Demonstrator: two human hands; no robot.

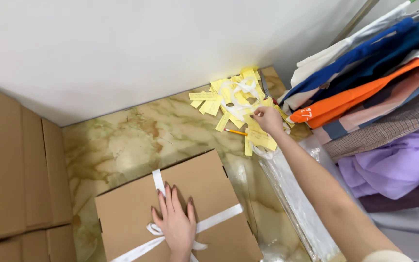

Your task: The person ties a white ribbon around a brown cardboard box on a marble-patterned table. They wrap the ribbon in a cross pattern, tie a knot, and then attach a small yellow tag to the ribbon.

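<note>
A flat brown cardboard box [200, 189] lies on the marbled floor, tied crosswise with white ribbon [219, 219]. My left hand [175, 221] rests flat on the box lid over the ribbon's knot, fingers spread. My right hand [269, 120] reaches far out to a heap of yellow paper slips [229, 99] near the wall, its fingertips pinching one slip at the heap's edge. White ribbon loops lie tangled among the slips. A yellow pencil [235, 131] sits on the floor just left of that hand.
Stacked brown cardboard boxes [15, 165] stand at the left. Hanging clothes [379, 97] in blue, orange, plaid and purple fill the right. Clear plastic bags [297, 199] lie under my right arm. A white wall [146, 43] closes the far side.
</note>
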